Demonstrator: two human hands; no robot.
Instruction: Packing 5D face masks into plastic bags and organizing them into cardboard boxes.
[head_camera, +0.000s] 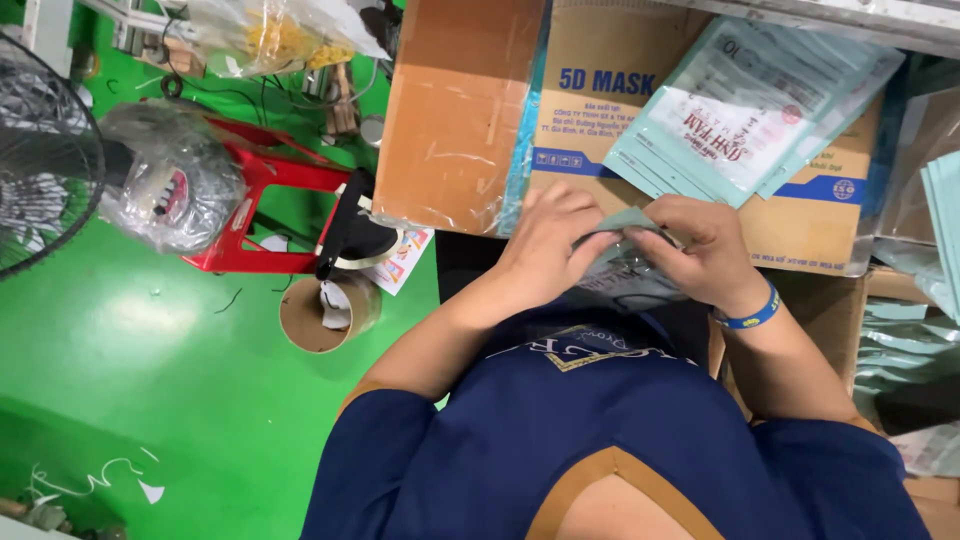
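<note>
Thin grey-green packet (625, 262) held at chest height, just in front of a cardboard box (800, 225), pinched from both sides. Left hand (548, 245) on its left edge, fingers curled together and clamped on the packet; right hand (700, 250) on its right edge, fingers likewise closed on it, thumb side pressing the top. Lower part of the packet half hidden behind the hands, contents hard to make out. One blue wristband (752, 316) on the right wrist. Above, a fanned pile of pale green flat pouches (745, 110) lying on the box (exact count unclear, perhaps four or five, upper ones cut off by the frame). A second, plain brown carton (455, 110) just left of the first, wrapped partly in clear film. More green pouches (900, 350) stacked at the right edge, cut off. On the green floor (150, 350) to the left: one red plastic stool (265, 205), one plastic-wrapped fan motor (170, 190) with its grille (40, 170) cut by the frame, one cardboard tape core (325, 315). Navy shirt (560, 440) filling the bottom.
</note>
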